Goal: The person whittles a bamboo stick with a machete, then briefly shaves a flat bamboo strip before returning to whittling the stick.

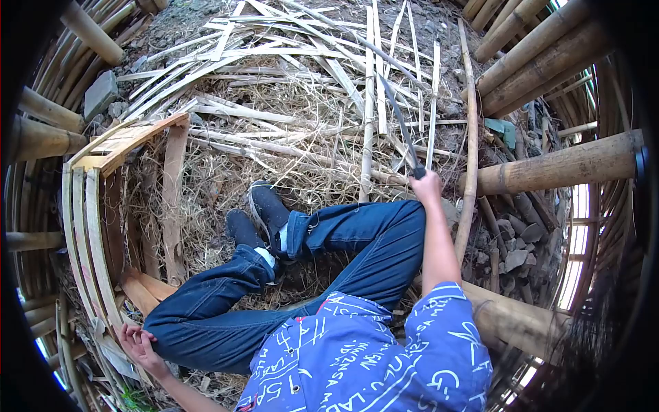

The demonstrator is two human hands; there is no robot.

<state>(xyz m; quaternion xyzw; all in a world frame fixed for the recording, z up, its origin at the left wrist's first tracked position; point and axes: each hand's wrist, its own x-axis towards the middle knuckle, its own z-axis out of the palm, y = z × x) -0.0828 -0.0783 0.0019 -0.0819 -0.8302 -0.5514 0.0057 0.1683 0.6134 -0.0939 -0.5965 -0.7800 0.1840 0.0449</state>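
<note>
My right hand (427, 187) is closed round the black handle of a long knife (400, 118), held out past my right knee. Its narrow dark blade points forward and slightly left, over the bamboo strips (368, 89) on the ground. My left hand (142, 349) rests beside my left knee, palm turned up, with loosely curled fingers and nothing in them. Close by it is the lower end of a slatted wooden crate (81, 226), which stands along my left side.
Split bamboo strips and dry shavings (288, 158) cover the ground ahead. A long bamboo pole (471, 137) lies to the right, with stones (516, 257) beyond it. Thick bamboo poles (563, 163) jut in from the right. A grey block (101, 94) sits at the upper left.
</note>
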